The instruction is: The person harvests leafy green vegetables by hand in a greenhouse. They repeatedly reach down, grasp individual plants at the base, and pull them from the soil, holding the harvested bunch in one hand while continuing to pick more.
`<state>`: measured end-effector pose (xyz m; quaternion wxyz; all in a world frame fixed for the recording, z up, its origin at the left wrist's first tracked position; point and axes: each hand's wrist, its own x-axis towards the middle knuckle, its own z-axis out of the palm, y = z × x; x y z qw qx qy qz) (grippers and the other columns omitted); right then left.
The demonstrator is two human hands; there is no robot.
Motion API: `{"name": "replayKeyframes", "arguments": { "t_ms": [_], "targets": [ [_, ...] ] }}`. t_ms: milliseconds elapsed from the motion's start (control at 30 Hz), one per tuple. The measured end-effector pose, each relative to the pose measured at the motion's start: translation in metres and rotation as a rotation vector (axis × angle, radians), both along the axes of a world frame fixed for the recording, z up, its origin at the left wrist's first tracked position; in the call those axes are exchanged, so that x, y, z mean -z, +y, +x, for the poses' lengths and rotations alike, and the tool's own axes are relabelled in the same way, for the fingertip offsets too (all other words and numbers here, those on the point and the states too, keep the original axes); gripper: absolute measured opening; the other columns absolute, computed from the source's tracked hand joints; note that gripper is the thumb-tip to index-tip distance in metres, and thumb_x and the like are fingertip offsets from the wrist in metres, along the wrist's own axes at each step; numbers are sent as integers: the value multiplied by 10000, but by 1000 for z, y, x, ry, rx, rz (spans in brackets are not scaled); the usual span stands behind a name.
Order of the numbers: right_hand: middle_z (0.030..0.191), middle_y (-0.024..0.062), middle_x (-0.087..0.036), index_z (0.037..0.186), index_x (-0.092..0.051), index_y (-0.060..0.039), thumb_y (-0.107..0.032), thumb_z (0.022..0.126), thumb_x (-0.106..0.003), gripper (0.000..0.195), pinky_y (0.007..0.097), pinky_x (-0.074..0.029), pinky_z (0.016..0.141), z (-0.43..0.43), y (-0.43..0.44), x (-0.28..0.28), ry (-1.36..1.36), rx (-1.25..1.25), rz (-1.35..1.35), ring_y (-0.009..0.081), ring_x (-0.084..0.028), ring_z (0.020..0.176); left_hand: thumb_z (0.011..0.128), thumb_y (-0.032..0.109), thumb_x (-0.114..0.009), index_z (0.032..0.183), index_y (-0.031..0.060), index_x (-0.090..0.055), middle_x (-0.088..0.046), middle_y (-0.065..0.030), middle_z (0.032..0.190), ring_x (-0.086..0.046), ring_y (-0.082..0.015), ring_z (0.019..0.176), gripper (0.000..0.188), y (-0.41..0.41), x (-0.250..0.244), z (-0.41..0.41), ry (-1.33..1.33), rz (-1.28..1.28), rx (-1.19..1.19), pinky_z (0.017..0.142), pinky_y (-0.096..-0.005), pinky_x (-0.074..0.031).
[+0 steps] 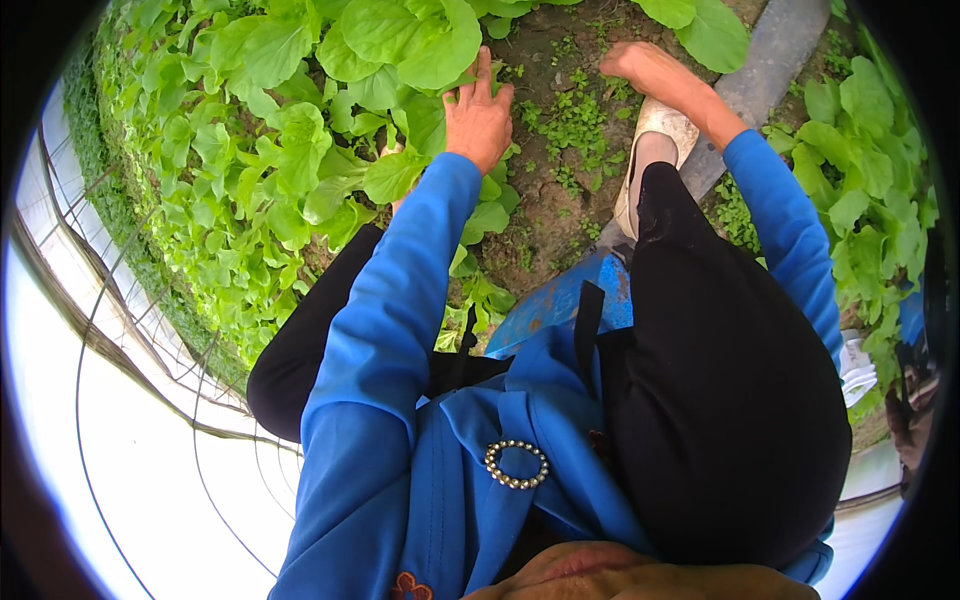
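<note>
My left hand (480, 124) reaches into the edge of a dense bed of leafy green vegetable plants (292, 142). Its fingers are spread against the plants, partly covered by a broad leaf (424, 37). Low over the bare soil (544, 45), my right hand (637, 66) is bent at the wrist with its fingers curled downward. The fingertips are turned away, so whether they hold anything cannot be seen. Small weeds (574, 120) grow in the soil between my hands. Just below my right wrist is my light-coloured shoe (675, 131).
A grey strip (780, 45) runs along the ground on the right, with more leafy plants (862, 165) beyond it. A blue plastic object (551, 300) stands beneath me, between my legs. Thin curved rods (82, 375) cross pale sheeting at left. Part of another person (911, 420) shows at far right.
</note>
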<state>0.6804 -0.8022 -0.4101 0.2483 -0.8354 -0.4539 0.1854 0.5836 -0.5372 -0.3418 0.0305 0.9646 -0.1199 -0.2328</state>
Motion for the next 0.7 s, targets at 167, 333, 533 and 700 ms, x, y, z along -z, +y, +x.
{"name": "replayKeyframes", "arguments": {
  "t_ms": [167, 333, 533, 700],
  "targets": [
    [1010, 110, -668, 981, -618, -21, 95, 774, -557, 246, 312, -511, 793, 17, -10, 5, 1031, 514, 340, 239, -649, 817, 788, 148, -660, 1190, 134, -609, -136, -170, 1528, -157, -377, 1402, 405, 10, 1, 3, 15, -80, -74, 1012, -608, -304],
    [1341, 168, -484, 1238, -553, -118, 99, 780, -590, 508, 366, -461, 970, -19, 27, 10, 342, -14, -28, 280, -489, 1222, 786, 144, -650, 1172, 140, -616, -139, -171, 1528, -170, -369, 1395, 388, 19, 5, 1, -10, -85, -82, 1015, -619, -294],
    [1171, 145, -592, 987, -645, -5, 102, 636, -608, 369, 413, -490, 837, -33, 36, 7, 183, -120, 98, 352, -582, 1032, 807, 167, -653, 1190, 145, -612, -147, -145, 1530, -159, -334, 1411, 385, 29, 4, 10, 50, -83, -103, 1014, -632, -304],
    [934, 146, -644, 954, -632, 5, 121, 695, -585, 287, 416, -507, 741, -26, 38, 18, 711, 90, 107, 326, -632, 905, 812, 176, -650, 1186, 143, -615, -153, -123, 1533, -172, -330, 1408, 377, 32, 3, 11, 62, -102, -104, 1020, -625, -305]
  ]
}}
